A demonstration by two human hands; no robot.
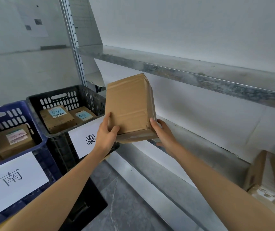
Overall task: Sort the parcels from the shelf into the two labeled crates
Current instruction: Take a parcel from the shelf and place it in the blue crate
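Observation:
A brown cardboard parcel point(128, 105) is held up in front of the shelf, tilted with a plain taped face toward me; no label shows on it. My left hand point(107, 133) grips its lower left corner, thumb on the front face. My right hand point(162, 132) grips the lower right edge, thumb on the side. To the left stands a black crate point(56, 97) with a white paper sign point(85, 134) and two blue-labelled parcels inside. Further left is a blue crate point(38, 129) with its own sign point(11, 182) and a pink-labelled parcel point(15, 140).
A metal shelf board point(191, 152) runs from the centre to the lower right, with more brown parcels point(270, 177) at its right end. An upper shelf board point(183, 70) hangs above the held parcel. The black crate sits on another black crate. Grey floor lies below.

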